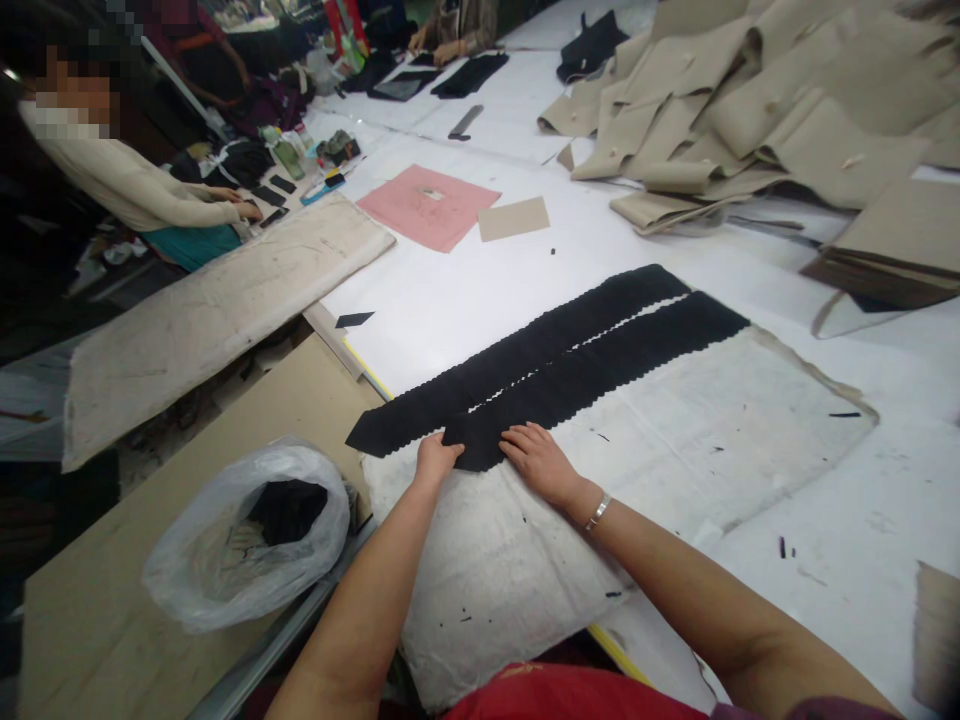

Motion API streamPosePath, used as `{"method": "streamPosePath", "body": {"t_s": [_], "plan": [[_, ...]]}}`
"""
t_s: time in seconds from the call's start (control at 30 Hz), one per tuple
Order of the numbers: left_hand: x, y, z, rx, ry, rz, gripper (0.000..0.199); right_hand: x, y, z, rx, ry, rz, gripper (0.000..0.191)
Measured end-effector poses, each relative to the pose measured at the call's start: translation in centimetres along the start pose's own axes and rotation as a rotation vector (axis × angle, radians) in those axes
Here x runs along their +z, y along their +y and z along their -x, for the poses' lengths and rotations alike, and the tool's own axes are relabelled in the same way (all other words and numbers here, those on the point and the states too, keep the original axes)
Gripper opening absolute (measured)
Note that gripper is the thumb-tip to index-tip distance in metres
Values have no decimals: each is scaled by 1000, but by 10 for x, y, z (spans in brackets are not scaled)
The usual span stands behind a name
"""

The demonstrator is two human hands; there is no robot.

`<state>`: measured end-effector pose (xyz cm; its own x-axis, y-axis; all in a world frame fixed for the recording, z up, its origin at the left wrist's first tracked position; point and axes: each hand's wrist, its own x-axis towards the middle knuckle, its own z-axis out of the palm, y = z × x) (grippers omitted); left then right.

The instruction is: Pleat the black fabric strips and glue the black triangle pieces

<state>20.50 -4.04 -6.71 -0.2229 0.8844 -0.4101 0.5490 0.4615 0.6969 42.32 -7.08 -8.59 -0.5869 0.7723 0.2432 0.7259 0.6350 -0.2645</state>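
Two rows of black fabric pieces [517,345] with zigzag edges lie side by side on a white padded cloth [675,440]. At the near end of the closer row, a pointed black fabric piece [476,440] rests between my hands. My left hand [436,458] pinches its left edge, thumb on top and the other fingers mostly hidden. My right hand [544,462] lies flat at its right edge, fingers stretched onto the fabric, a bracelet [598,510] at the wrist.
A plastic bag [247,530] with black scraps stands at the left. Beige fabric pieces [697,110] are heaped at the back right. A pink sheet [431,205] and a beige card [514,219] lie farther back. A co-worker [142,185] handles small black pieces at the left.
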Motion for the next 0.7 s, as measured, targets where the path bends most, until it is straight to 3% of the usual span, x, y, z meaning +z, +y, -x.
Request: {"method": "streamPosePath", "body": {"t_s": [0.27,0.7], "plan": [[-3,6,3,-31,0,24,15,3,-2,-15,-42,-35,-34,31],[-8,9,5,70,5,-206,21,-2,-8,-23,-47,-80,23,29]]}}
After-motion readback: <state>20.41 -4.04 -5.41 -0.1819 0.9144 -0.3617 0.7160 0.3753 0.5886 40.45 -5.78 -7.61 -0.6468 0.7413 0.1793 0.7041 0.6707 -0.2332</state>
